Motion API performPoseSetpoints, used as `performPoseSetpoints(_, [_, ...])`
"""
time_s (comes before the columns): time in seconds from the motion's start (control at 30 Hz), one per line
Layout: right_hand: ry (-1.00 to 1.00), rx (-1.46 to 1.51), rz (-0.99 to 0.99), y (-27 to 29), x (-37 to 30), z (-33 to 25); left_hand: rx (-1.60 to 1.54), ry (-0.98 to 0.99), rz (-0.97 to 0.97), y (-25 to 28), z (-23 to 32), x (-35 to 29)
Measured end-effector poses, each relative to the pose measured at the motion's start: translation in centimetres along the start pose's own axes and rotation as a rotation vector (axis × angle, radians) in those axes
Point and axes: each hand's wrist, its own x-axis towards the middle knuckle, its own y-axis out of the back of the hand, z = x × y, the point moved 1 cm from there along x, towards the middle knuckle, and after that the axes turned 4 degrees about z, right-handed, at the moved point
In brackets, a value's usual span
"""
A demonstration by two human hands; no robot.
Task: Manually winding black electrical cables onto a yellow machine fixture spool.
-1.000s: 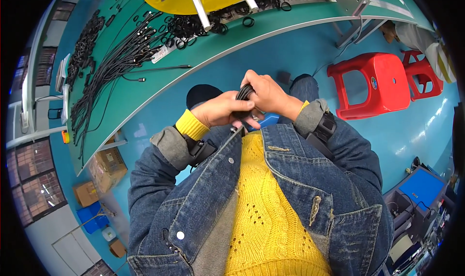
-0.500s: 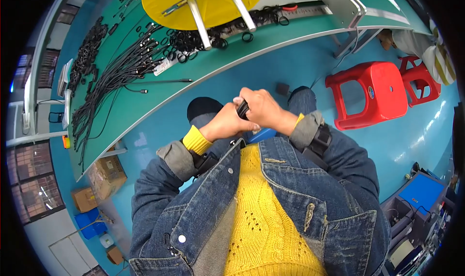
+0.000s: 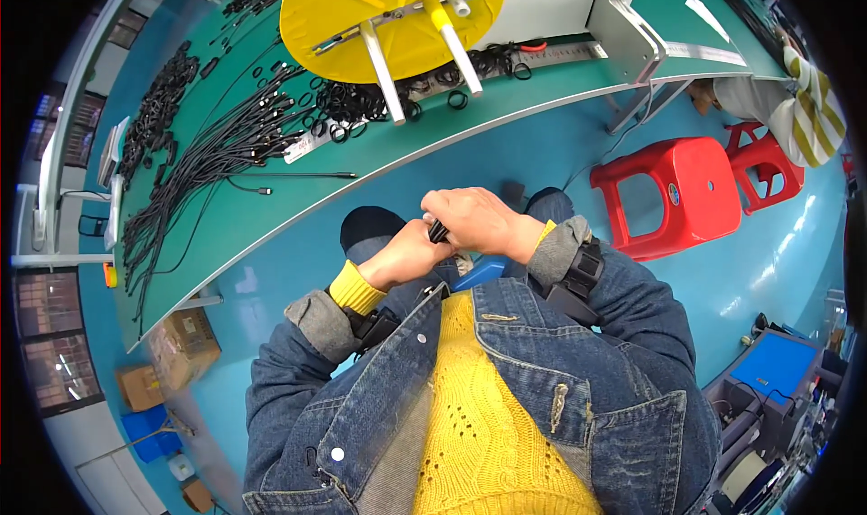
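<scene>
Both hands meet in front of my body, above my knees. My left hand (image 3: pixel 406 255) is closed on a small black coiled cable (image 3: pixel 438 232), of which only a short dark stretch shows between the hands. My right hand (image 3: pixel 480 222) lies over the top of the same coil, its fingers curled round it. Most of the coil is hidden by the fingers. On the green workbench (image 3: pixel 262 210) ahead, a fan of black cables (image 3: pixel 212 158) with metal plugs lies to the left, and a heap of black rings (image 3: pixel 354 104) sits beside it.
A yellow round stool top (image 3: pixel 316 18) with metal legs rests upturned on the bench. Red plastic stools (image 3: pixel 709 190) stand at the right, near a person's striped sleeve (image 3: pixel 813 108). Cardboard boxes (image 3: pixel 185 343) and a blue bin (image 3: pixel 149 432) are on the floor at left.
My hands have shifted slightly left and down in the picture, and the right hand has turned further over the coil. Less of the black cable shows. The whole view has tilted a little.
</scene>
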Motion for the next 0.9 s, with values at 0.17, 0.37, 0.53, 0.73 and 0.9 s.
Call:
performPoseSetpoints(0.17, [0.194,-0.101,-0.086,3.8,0.5,-0.8,-0.424,0.365,-0.384,0.3,0.3,0.1])
performPoseSetpoints(0.37, [0.224,0.110,0.209,7.0,1.1,0.3,-0.503,0.285,-0.260,1.4,-0.3,0.9])
performPoseSetpoints(0.53, [-0.292,-0.490,0.558,11.6,2.4,8.6,-0.549,0.215,-0.224,0.8,2.3,1.1])
performPoseSetpoints(0.73, [-0.529,0.030,0.519,11.3,1.5,10.4,-0.621,0.115,-0.176,0.2,1.8,1.5])
performPoseSetpoints(0.9, [-0.785,0.837,0.323,9.6,0.3,3.5,-0.689,-0.063,0.149,0.1,2.9,1.7])
